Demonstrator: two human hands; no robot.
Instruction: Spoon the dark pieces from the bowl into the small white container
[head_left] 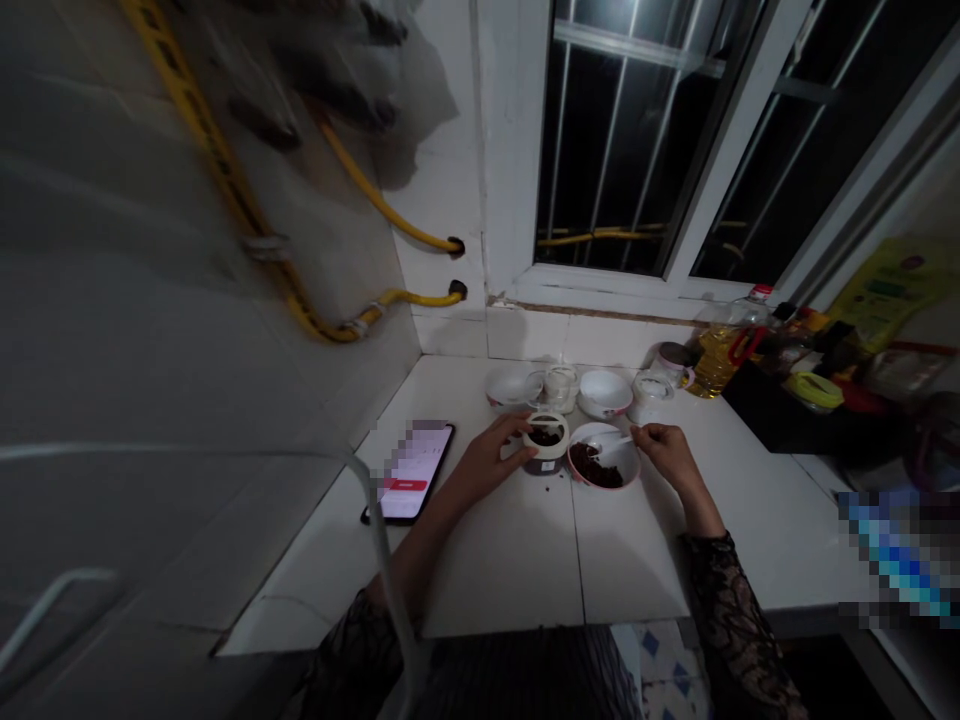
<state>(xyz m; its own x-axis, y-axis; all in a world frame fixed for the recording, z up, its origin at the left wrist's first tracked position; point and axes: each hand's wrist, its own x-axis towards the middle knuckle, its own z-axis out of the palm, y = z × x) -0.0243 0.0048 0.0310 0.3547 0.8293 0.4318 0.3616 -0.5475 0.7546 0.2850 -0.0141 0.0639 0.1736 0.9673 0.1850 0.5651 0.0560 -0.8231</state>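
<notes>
My left hand (493, 462) is closed around the left side of a small clear jar (545, 467) with a cream rim. Dark brown bits show through the jar's open top. Just right of it stands a white bowl (632, 472) with a reddish edge, holding a heap of dark brown crumbly stuff (598, 472). My right hand (670, 458) pinches the handle of a white spoon (613, 441), whose head reaches into the bowl. A few dark crumbs lie on the counter below the jar.
Behind are two white bowls (604, 391) and lidded jars (652, 393). An oil bottle (712, 358) and a black box (765, 415) of condiments stand right. A phone (415, 470) lies left on the white tiled counter (495, 570). A blurred pale wire (386, 560) crosses the near left.
</notes>
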